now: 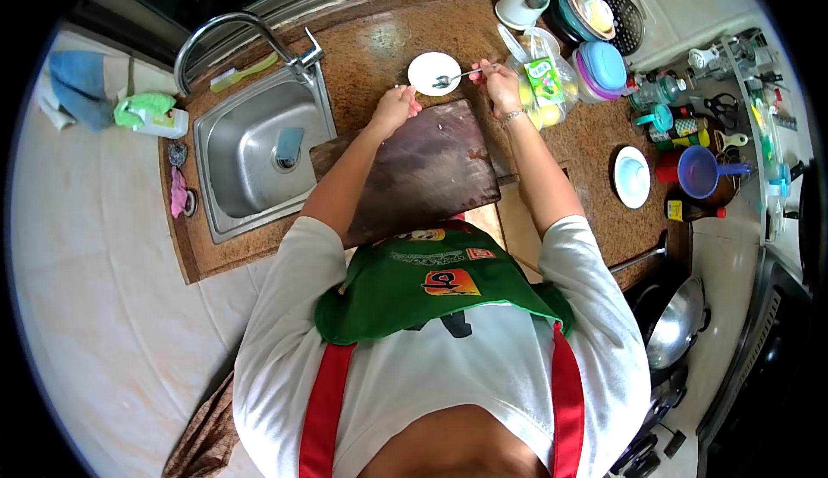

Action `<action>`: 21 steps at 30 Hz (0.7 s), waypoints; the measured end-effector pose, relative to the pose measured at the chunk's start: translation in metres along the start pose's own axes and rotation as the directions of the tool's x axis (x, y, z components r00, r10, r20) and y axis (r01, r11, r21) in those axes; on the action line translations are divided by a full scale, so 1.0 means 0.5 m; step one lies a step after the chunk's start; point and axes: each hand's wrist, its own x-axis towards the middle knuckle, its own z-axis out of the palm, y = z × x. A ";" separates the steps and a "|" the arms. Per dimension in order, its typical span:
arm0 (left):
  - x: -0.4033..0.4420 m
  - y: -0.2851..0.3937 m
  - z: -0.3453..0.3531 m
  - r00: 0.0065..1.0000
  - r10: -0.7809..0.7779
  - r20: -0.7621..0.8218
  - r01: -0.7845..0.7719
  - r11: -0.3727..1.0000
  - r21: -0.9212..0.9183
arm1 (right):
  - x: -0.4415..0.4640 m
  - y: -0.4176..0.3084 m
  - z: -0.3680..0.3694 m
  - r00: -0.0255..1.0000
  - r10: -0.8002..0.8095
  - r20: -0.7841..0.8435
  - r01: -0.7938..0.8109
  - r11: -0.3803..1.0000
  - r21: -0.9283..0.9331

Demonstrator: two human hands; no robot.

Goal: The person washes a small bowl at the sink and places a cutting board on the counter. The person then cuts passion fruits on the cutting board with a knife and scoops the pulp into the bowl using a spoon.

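Note:
My right hand (498, 87) is closed around the handle of a metal spoon (445, 81), whose bowl is over a small white dish (426, 66). My left hand (398, 109) has its fingers drawn together just at the dish's near left side; what they hold, if anything, is too small to make out. Below both hands lies a dark wooden cutting board (423, 163), partly overhanging the sink. Close to my right hand is a clear plastic bag (565, 81) with a green label and yellowish items inside.
To the left is a steel sink (250, 163) with a curved faucet (231, 18). On the right stand a utensil holder (520, 8), stacked bowls (601, 66), a light blue and white dish (632, 177), a purple ladle (698, 172) and bottles. A wok (675, 327) sits at the lower right.

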 end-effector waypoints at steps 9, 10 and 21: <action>0.031 -0.018 0.013 0.998 0.025 0.060 -0.026 0.999 0.022 | 0.008 0.038 -0.012 0.991 0.127 0.042 -0.126 0.992 -0.028; 0.035 -0.021 0.015 0.999 0.007 0.044 -0.007 1.000 0.002 | 0.009 0.037 -0.014 0.987 0.154 0.047 -0.149 0.984 -0.096; 0.084 -0.027 0.038 0.999 -0.038 0.001 0.038 0.999 0.015 | -0.010 0.007 -0.187 0.703 -0.697 -0.141 0.225 0.407 -0.885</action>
